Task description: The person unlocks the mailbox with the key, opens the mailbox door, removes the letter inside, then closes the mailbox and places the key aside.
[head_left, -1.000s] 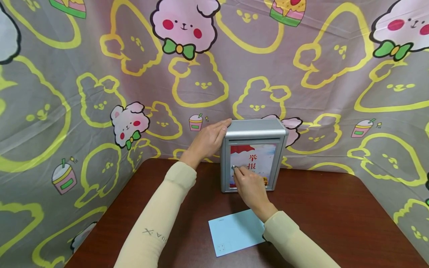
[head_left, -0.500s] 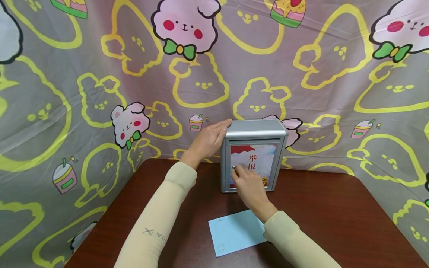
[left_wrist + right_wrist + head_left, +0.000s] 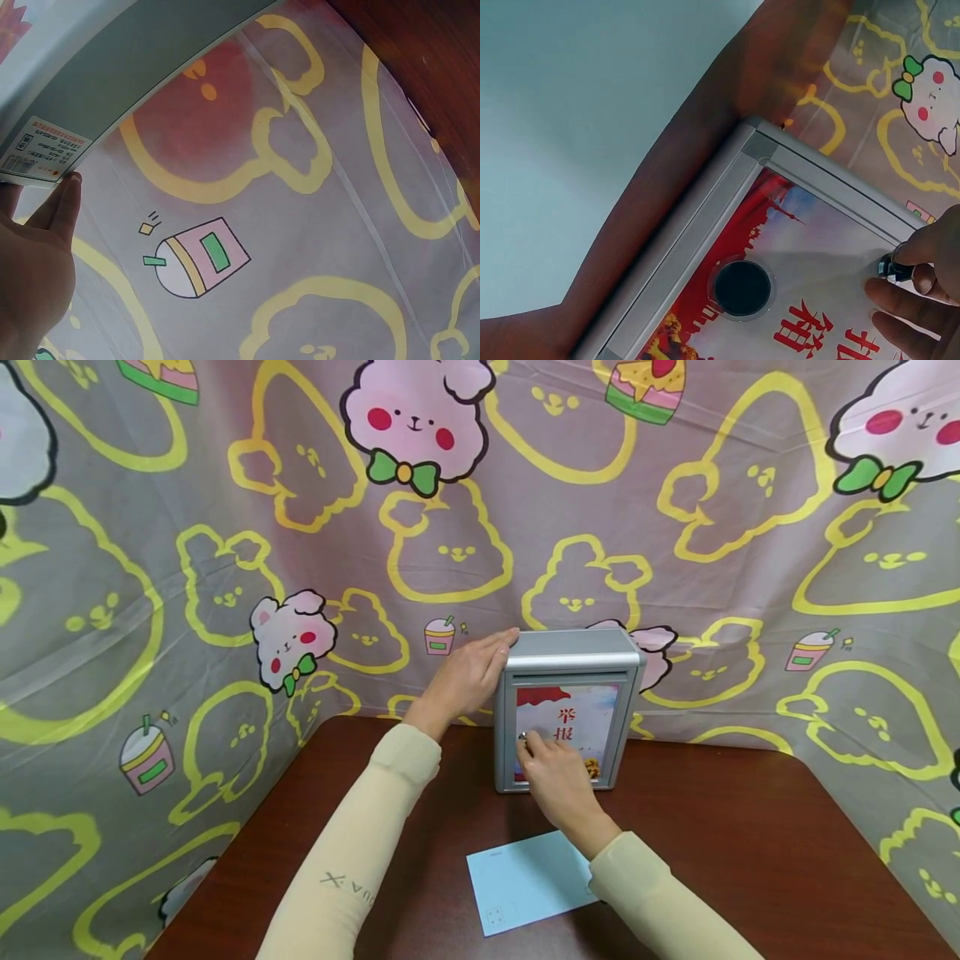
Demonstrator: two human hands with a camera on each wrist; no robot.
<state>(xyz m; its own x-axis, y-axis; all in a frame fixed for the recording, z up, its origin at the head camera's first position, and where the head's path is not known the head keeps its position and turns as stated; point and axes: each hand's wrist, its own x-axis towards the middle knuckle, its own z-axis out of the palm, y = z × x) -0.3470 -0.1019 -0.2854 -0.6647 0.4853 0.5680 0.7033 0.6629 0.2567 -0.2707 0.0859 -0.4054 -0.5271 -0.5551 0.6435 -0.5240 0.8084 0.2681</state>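
A grey metal suggestion box (image 3: 577, 647) with a slot near its top and a red-and-white printed front stands upright. My left hand (image 3: 468, 672) rests against its upper left corner, fingers fairly straight; in the left wrist view their tips touch the edge beside a printed label (image 3: 46, 146). At the left side of the front panel, my right hand (image 3: 558, 777) pinches a small key (image 3: 889, 266) at the lock, with thumb and forefinger. The key is mostly covered by the fingers. Below the right wrist, a light blue sheet (image 3: 525, 881) lies flat, partly hidden by the sleeve.
The box stands at the back of a dark red-brown table (image 3: 712, 843). A grey curtain (image 3: 465, 560) with yellow cartoon outlines hangs close behind it and along both sides. A dark round spot (image 3: 742, 289) shows on the box's front in the right wrist view.
The fingers of my right hand have turned slightly at the lock, the hand shifting a little. My left hand, the box and the sheet keep their places.
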